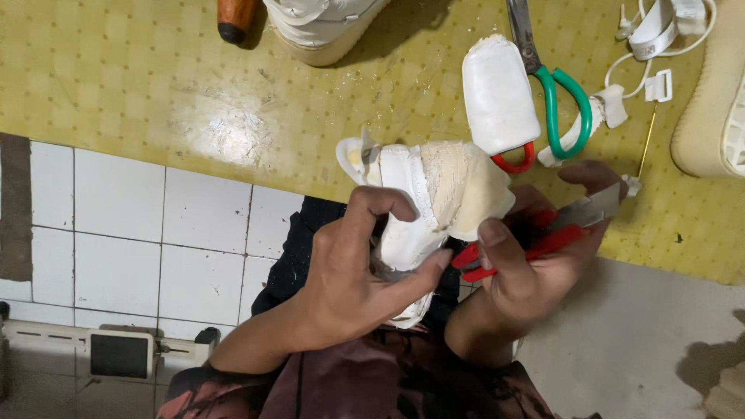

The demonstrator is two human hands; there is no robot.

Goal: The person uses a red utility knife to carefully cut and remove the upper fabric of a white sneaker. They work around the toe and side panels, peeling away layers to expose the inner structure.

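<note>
Our left hand [349, 268] has its fingers curled tight around a white shoe upper [423, 206], the index finger hooked over the top edge and the thumb tip pressed against the lower side, so the piece is pinched between them. The shoe upper sits at the centre of our view, its stitched white panel toward nine o'clock and a cream, rough patch toward three o'clock; a small tab sticks out at its ten o'clock corner.

Our right hand [535, 260] touches that cream patch with the thumb, while the other fingers close around a red-handled utility knife [559, 233]. Its grey blade points toward two o'clock, away from the upper, and the red handle runs back toward eight o'clock under the thumb.

Just past the upper at one o'clock lies a white foam block [499, 97], and beside it, toward three o'clock, scissors [563, 101] with one green loop and one red loop. White straps and cord [656, 46] lie at two o'clock. Part of a cream shoe sole [710, 101] shows at the right edge. All rest on a yellow dotted mat [155, 85], with white floor tiles [155, 225] at nine o'clock.
</note>
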